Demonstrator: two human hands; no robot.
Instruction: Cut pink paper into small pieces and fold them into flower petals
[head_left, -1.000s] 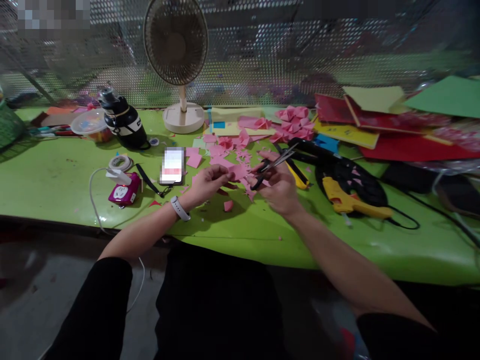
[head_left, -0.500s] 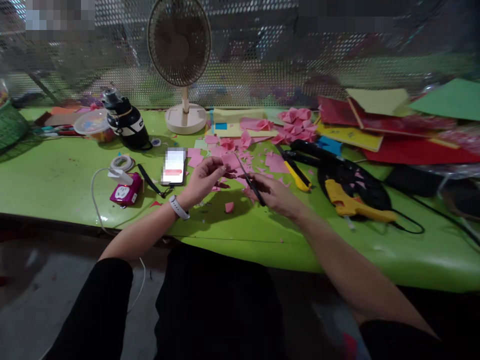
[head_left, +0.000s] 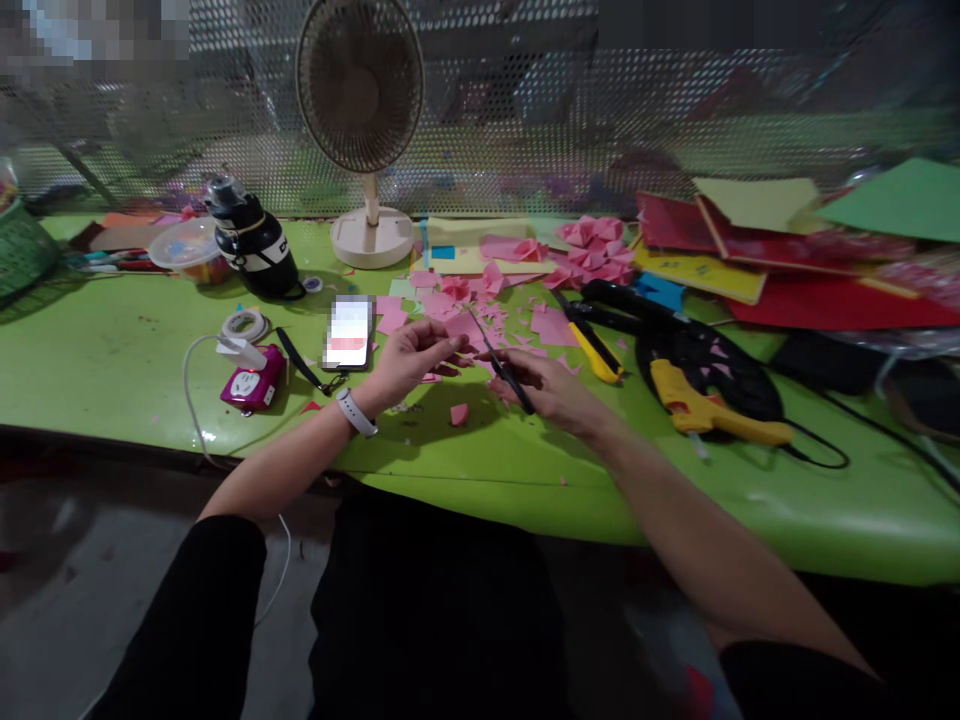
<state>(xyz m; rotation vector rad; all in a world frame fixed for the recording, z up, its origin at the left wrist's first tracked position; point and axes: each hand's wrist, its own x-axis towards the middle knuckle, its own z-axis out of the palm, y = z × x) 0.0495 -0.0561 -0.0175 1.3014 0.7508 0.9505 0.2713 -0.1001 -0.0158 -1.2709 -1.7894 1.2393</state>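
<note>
My left hand (head_left: pixel 409 358) pinches a small piece of pink paper (head_left: pixel 459 330) just above the green table (head_left: pixel 112 360). My right hand (head_left: pixel 551 388) grips black scissors (head_left: pixel 501 362), whose blades point up and left toward that paper. Loose pink paper scraps (head_left: pixel 457 413) lie under and around both hands. A white band sits on my left wrist (head_left: pixel 355 412).
A phone (head_left: pixel 349 332), a magenta power adapter (head_left: pixel 252 382) with white cable, tape roll (head_left: pixel 241 324), black bottle (head_left: pixel 251 243) and fan (head_left: pixel 363 120) stand left and behind. A yellow utility knife (head_left: pixel 592 346), yellow glue gun (head_left: pixel 705 408), folded pink flowers (head_left: pixel 592 250) and coloured card sheets (head_left: pixel 757 250) lie right.
My right hand swung the scissors from pointing up-right to pointing up-left and dropped lower to the table. My left hand stayed pinching the pink paper.
</note>
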